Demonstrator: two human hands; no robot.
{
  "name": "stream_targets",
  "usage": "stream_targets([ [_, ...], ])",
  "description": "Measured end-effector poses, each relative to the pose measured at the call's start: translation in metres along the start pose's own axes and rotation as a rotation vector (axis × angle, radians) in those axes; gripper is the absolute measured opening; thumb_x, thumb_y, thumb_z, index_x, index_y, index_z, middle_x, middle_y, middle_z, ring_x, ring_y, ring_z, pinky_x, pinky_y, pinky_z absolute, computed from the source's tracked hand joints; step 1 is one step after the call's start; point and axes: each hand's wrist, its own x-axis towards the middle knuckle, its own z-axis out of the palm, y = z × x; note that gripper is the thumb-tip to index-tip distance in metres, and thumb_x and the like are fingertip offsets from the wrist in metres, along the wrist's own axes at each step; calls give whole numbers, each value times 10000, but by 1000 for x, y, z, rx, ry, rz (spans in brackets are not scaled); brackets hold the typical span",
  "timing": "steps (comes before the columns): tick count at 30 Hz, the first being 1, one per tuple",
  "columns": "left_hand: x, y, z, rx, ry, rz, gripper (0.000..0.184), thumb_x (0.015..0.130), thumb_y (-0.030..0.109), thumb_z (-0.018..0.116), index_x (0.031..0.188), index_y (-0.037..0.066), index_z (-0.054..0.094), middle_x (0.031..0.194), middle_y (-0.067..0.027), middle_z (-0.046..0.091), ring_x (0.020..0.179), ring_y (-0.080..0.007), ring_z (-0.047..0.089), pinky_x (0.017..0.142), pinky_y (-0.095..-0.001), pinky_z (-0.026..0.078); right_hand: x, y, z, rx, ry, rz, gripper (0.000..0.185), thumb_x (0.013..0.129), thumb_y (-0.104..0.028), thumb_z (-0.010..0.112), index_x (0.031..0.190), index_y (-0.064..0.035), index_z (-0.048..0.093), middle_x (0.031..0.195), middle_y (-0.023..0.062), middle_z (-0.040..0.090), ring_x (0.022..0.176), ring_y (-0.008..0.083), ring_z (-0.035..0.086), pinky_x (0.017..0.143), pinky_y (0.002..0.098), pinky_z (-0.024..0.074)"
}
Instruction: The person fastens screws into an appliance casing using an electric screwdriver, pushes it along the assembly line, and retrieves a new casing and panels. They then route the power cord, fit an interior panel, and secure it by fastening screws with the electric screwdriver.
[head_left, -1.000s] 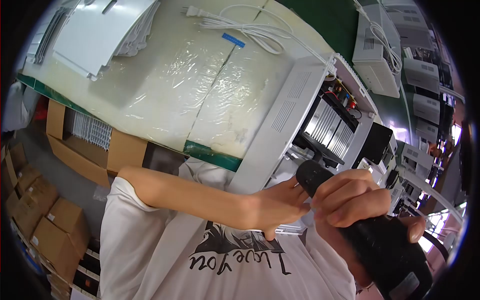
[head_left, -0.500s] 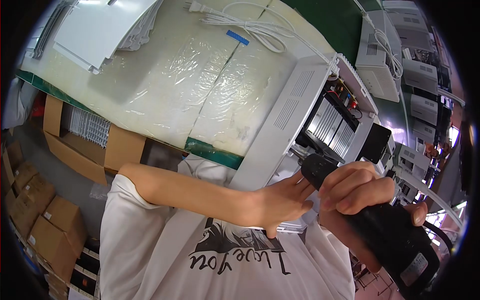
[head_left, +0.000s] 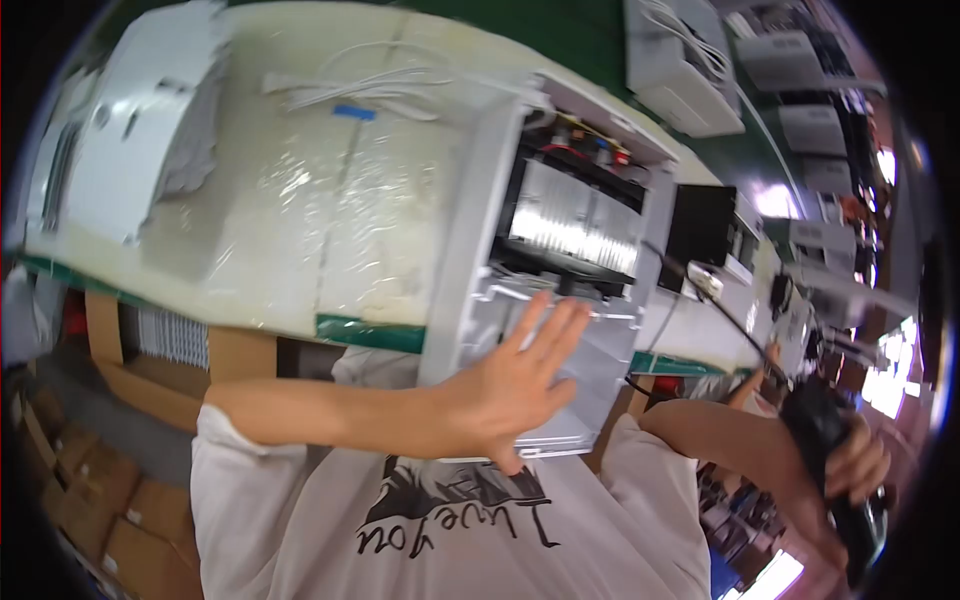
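Note:
My left hand (head_left: pixel 515 385) is spread flat over the lower part of an open white housing (head_left: pixel 455 290), with no object in its fingers. Inside the housing, ribbed silvery metal plates (head_left: pixel 575 215) sit in a black frame, with small wired parts above them. Far to the right, my right hand (head_left: pixel 858 462) is wrapped round a black handheld tool (head_left: pixel 815 420), away from the housing. The tool is blurred, and its tip cannot be made out.
A bundled white cable (head_left: pixel 370 90) and a blue strip (head_left: pixel 354 112) lie on the plastic-covered table (head_left: pixel 270 220). White panels (head_left: pixel 135 120) are stacked at the left. An open carton (head_left: pixel 150 393) stands below the table edge. More white housings (head_left: pixel 685 85) line the right side.
My right hand has swung right and down with the black tool, away from the housing. The view has turned, and the housing appears more upright and further left. My left hand remains at its lower part.

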Motion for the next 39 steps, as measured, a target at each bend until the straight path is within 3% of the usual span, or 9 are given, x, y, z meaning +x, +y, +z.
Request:
stream_targets([
  [5,8,3,-8,-138,-11,-23,663,531,519,803,863,-2,562,1402,-443,184,1341,-548,183,1079,-662,91,-18,-46,-94,-512,7,-10,803,804,-776,436,1048,-16,518,804,103,521,587,205,474,565,310,405],
  [10,19,10,-13,-61,-100,-116,650,500,506,820,814,8,546,1414,-427,211,1337,-535,216,1088,-634,125,-55,-55,-152,-628,285,26,840,814,-806,340,862,3,559,723,131,527,582,241,503,653,365,467],
  [11,23,9,-13,-68,-101,-122,648,497,503,822,812,8,548,1415,-426,206,1335,-536,217,1084,-639,127,-59,-54,-162,-678,298,76,856,773,-820,389,856,-3,628,748,105,565,624,238,510,619,368,420],
  [13,28,6,-13,-83,-102,-137,643,493,496,826,809,7,551,1418,-424,196,1330,-540,219,1075,-648,130,-65,-47,-171,-687,360,72,857,811,-812,319,817,15,540,646,130,494,583,257,508,741,385,478],
  [21,67,-17,-31,-39,-13,-151,602,452,425,847,784,25,544,1431,-399,181,1329,-538,211,1068,-655,121,-78,-23,-191,-617,480,91,820,839,-790,311,863,-11,565,743,108,553,577,229,520,615,334,438],
  [26,86,-30,-34,80,14,-137,617,491,510,813,740,66,465,1456,-358,189,1340,-538,186,1067,-652,94,-61,-7,-202,-772,544,215,781,822,-768,414,1104,-45,494,710,100,550,520,217,509,516,341,446],
  [28,90,-31,-31,105,31,-132,627,496,529,803,732,72,444,1462,-354,189,1345,-544,175,1065,-657,89,-40,10,-202,-800,578,225,697,849,-690,486,1113,-44,467,676,107,547,491,210,510,446,335,441],
  [31,88,-31,-27,112,63,-115,622,499,545,789,729,78,448,1473,-308,220,1351,-542,167,1069,-669,66,-11,44,-201,-849,418,214,344,953,-355,532,1080,-59,410,611,101,531,442,182,512,383,283,436],
  [39,82,-28,-26,102,19,-80,512,500,471,779,714,119,474,1439,-177,367,1385,-451,186,1083,-695,11,-23,81,-177,-1040,369,505,365,923,-363,605,1070,-60,463,604,72,530,428,157,509,389,252,412],
])
